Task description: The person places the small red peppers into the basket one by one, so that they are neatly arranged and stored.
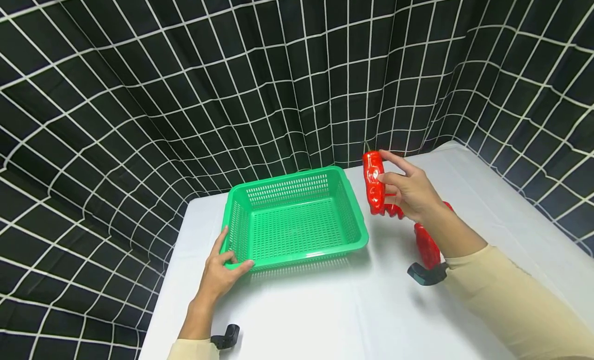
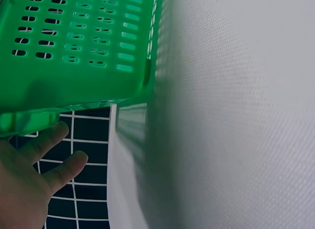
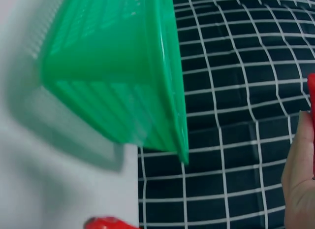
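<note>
A green plastic basket [image 1: 297, 259] with slotted sides stands on the white table. My left hand [image 1: 219, 275] grips its near left corner, thumb along the front rim and a finger along the left rim. Beneath that rim, two fingers [image 2: 61, 172] show in the left wrist view. To the right of the basket, my right hand [image 1: 408, 190] holds a long, glossy red pepper [image 1: 373, 182] upright by its side, thin stem up. In the right wrist view only part of this hand [image 3: 301, 175] shows at the right edge.
More red peppers [image 1: 427, 246] lie on the white table [image 1: 315, 313], partly hidden behind my right hand and forearm. Another red piece [image 3: 109, 223] shows low in the right wrist view. A black curtain [image 1: 278, 92] with a white grid surrounds the table's back and sides.
</note>
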Demonstrator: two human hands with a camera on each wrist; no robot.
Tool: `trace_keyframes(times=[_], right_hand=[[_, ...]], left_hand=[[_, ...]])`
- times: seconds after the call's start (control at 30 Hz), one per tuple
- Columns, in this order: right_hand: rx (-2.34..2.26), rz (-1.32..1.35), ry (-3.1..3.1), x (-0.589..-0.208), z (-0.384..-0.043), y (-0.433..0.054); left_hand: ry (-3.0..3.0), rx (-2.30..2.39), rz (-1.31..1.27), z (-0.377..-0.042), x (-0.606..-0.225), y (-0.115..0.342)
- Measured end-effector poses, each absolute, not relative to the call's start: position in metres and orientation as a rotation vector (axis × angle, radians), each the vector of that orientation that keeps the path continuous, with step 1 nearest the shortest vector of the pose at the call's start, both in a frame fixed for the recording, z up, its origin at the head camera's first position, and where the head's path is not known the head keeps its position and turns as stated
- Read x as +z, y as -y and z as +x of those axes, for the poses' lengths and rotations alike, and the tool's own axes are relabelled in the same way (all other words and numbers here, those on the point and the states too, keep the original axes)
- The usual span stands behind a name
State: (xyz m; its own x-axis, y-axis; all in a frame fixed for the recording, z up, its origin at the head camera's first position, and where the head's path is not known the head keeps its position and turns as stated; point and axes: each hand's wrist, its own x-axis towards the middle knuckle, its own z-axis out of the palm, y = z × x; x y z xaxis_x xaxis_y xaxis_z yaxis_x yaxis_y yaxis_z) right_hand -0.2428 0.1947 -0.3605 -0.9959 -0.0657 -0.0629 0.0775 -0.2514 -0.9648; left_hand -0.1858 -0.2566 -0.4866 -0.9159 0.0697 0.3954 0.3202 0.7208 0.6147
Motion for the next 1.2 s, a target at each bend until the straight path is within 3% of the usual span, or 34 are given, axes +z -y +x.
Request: trace_keyframes(times=[0.33, 1.2], right_hand=[[-2.44, -0.129, -1.73, -0.362, -0.252, -0.162], [-2.193, -0.171, -1.769, -0.374, -0.289, -0.042]], left_hand=[[2.575, -1.036, -0.288, -0.189, -0.487, 0.256], [2.576, -1.058, -0.262, -0.187, -0.487, 0.257]])
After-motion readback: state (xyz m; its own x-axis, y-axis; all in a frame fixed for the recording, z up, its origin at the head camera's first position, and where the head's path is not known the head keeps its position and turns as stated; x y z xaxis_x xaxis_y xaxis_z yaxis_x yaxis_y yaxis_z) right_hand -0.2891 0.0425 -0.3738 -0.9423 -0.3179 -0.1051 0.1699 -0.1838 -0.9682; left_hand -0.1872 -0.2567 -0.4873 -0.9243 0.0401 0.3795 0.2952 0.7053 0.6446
